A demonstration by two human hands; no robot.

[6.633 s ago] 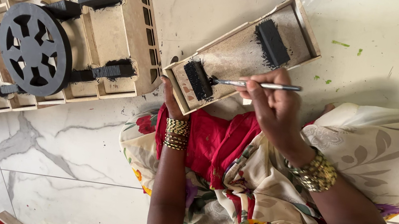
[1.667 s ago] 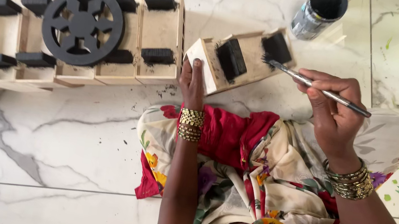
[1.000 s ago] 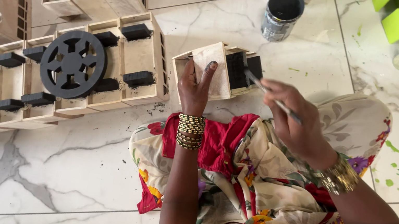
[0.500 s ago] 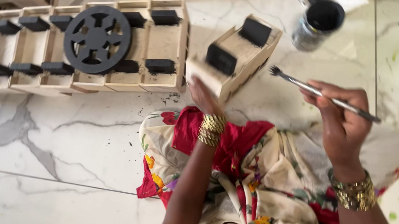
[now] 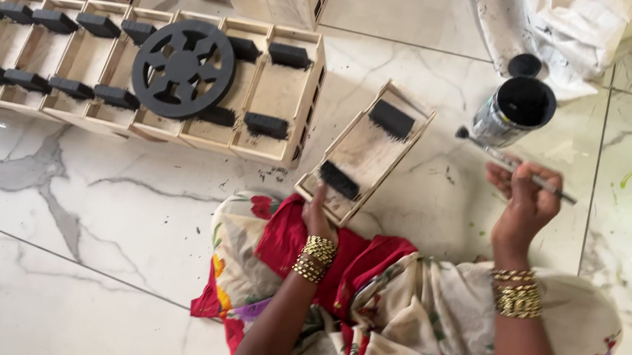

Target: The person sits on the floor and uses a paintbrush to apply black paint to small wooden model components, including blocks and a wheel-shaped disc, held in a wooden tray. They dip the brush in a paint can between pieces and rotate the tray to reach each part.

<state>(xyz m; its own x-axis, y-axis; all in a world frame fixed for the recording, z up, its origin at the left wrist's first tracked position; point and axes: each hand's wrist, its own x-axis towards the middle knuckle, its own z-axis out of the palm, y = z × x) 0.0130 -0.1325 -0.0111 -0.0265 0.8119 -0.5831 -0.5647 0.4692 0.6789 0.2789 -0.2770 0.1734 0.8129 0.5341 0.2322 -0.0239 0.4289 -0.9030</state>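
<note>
Between hands: wooden tray [image 5: 365,153], left [image 5: 319,213] gripping; right [image 5: 525,202] holds brush [image 5: 512,163].

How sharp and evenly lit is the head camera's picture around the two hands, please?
Head view: soft, even daylight with faint shadows; the wooden box under the left hand is fairly sharp; the right hand and its paintbrush are slightly motion-blurred; mild glare lies on the marble floor at far left.

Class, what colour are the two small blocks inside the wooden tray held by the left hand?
Black blocks, against the pale wooden tray; head view.
</note>
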